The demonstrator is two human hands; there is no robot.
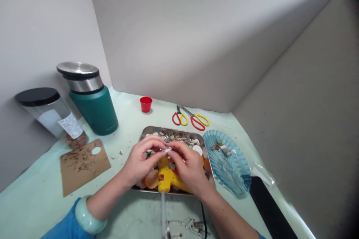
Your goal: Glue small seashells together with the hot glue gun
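My left hand (144, 158) and my right hand (190, 168) meet over a metal tray (206, 145) of shells. Between their fingertips is a small whitish shell-like piece (167, 149), pinched from both sides; its exact kind is too small to make out. Just below the fingers a yellow glue gun (165, 179) lies across the tray, a glue stick (163, 207) jutting from its back toward me. Part of its handle is hidden by my right hand. Orange and white scallop shells (152, 179) and many small spiral shells (179, 137) fill the tray.
Left stand a green bottle (95, 112), a lidded jar (53, 114) and brown cardboard (84, 162). Behind the tray are a red cup (146, 104) and two scissors (179, 116) (198, 119). A blue shell-shaped dish (228, 168) is right; small metal pieces (196, 226) and a black cable (203, 218) lie in front.
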